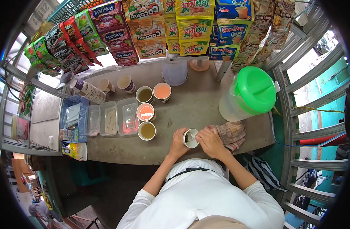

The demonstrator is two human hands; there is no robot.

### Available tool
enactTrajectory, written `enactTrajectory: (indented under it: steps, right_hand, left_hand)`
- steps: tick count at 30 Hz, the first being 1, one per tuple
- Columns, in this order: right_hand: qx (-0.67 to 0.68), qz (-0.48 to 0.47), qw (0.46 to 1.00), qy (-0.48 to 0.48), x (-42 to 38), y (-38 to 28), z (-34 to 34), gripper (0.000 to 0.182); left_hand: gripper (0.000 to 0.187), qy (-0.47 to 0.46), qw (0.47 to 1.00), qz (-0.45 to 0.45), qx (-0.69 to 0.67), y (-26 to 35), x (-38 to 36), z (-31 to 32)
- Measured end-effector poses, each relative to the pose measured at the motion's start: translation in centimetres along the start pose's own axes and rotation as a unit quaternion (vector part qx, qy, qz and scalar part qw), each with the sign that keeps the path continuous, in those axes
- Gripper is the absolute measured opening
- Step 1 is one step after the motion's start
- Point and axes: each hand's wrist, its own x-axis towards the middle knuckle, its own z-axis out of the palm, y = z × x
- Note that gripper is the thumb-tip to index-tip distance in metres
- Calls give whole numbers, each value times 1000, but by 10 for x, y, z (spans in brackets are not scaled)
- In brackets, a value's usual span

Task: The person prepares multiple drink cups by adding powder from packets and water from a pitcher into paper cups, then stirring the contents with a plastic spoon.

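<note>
1. Near the front edge of the counter [114, 152], the left hand [179, 143] curls round the paper cup [191, 144]; a light, steady grip should prevent tipping.
2. The right hand [211, 142] bunches its fingers at the rim; what they pinch, if anything, I can't tell. Working low should limit spills.
3. A checked cloth [233, 134] crowds the right hand; filled cups [147, 131] stand leftward.

**Four filled cups [147, 131], one jug [253, 93]**

I see those four left of the jug, plus one more cup [190, 139]. Farther left of it are two other cups [126, 84], one cup stack [89, 91], three clear boxes [93, 120] and one blue basket [85, 114]. Beside the jug lies one cloth [232, 134].
</note>
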Motion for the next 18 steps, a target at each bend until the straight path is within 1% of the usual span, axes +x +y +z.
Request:
enactTrajectory:
  steps: [1, 4, 7, 9, 12, 13, 15, 18]
  right_hand:
    - [10, 2, 1000, -15, 0, 1, 0, 17]
    - [-43, -11, 998, 32, 0, -2, 1, 17]
    - [5, 4, 1000, -10, -1, -4, -3, 17]
    - [-6, -8, 1000, 12, -2, -7, -7, 16]
    - [-16, -51, 998, 33, 0, -15, -12, 16]
    - [-19, -70, 997, 38, 0, -17, -14, 16]
    - [-1, -82, 997, 0, 0, -23, -15, 15]
    - [22, -92, 995, -42, 1, -30, -22, 14]
  left_hand:
    - [71, 1, 1000, -1, -1, -1, -1, 0]
    - [71, 2, 1000, 0, -2, 0, 0, 1]
    - [70, 7, 1000, -2, -4, 0, -2, -1]
    - [69, 16, 1000, -11, -19, -5, -8, 2]
    - [72, 82, 987, -62, -124, -2, -12, 2]
    - [72, 102, 984, -50, -134, 1, -10, 0]
    - [71, 142, 978, -25, -153, 5, -4, -3]
    - [78, 168, 975, 12, -142, 2, -3, -3]
